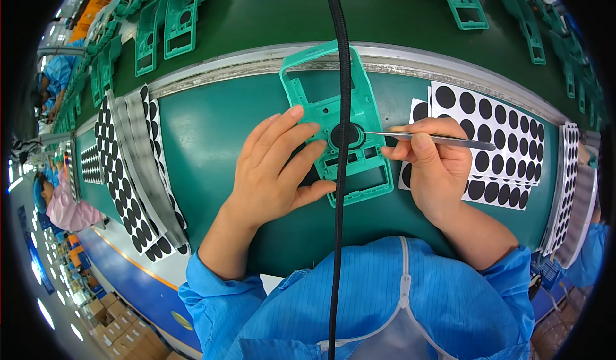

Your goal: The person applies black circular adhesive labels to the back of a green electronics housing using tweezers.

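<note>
A green plastic housing point(372, 113) with rectangular cut-outs lies before me, its far end over the metal rail. A black round sticker point(352, 137) sits at the round opening near its middle; a dark cable hanging across the view hides part of both. My right hand point(436, 161) grips metal tweezers point(449, 140), whose tips reach the sticker's right edge. My left hand point(273, 164) is spread, fingers apart, along the housing's left side, its fingertips at or just above the plastic. Sheets of black round stickers point(487, 135) lie beside and partly behind my right hand.
More sticker sheets point(122, 174) are stacked at the left, and others point(568, 187) at the far right. Past the metal rail point(224, 71), a dark green belt point(276, 13) carries several green housings point(183, 20). Other people in blue point(61, 71) and pink clothing point(70, 206) are at the left.
</note>
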The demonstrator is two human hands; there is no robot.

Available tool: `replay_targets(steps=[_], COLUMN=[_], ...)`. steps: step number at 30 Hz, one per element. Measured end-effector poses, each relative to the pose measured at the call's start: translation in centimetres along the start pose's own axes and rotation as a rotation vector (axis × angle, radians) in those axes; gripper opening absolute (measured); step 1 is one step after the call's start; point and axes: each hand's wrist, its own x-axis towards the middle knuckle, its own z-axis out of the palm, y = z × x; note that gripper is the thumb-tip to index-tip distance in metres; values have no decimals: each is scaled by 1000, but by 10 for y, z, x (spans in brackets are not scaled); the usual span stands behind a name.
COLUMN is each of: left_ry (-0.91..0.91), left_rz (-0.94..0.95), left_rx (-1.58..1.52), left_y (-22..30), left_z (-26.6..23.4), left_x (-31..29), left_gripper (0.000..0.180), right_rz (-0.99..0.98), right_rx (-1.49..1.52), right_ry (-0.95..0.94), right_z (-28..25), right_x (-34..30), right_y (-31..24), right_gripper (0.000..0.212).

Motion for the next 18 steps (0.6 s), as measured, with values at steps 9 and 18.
replay_targets(steps=[9,18], left_ry=[10,7], left_rz=[3,3], left_rx=[4,1], left_y=[0,0], left_z=[0,1], left_x=[1,0], left_gripper=[49,49], right_rz=[2,-15], right_rx=[-23,-38], right_ry=[-33,-43], right_z=[1,1], right_x=[1,1], right_y=[0,1], right_gripper=[9,8])
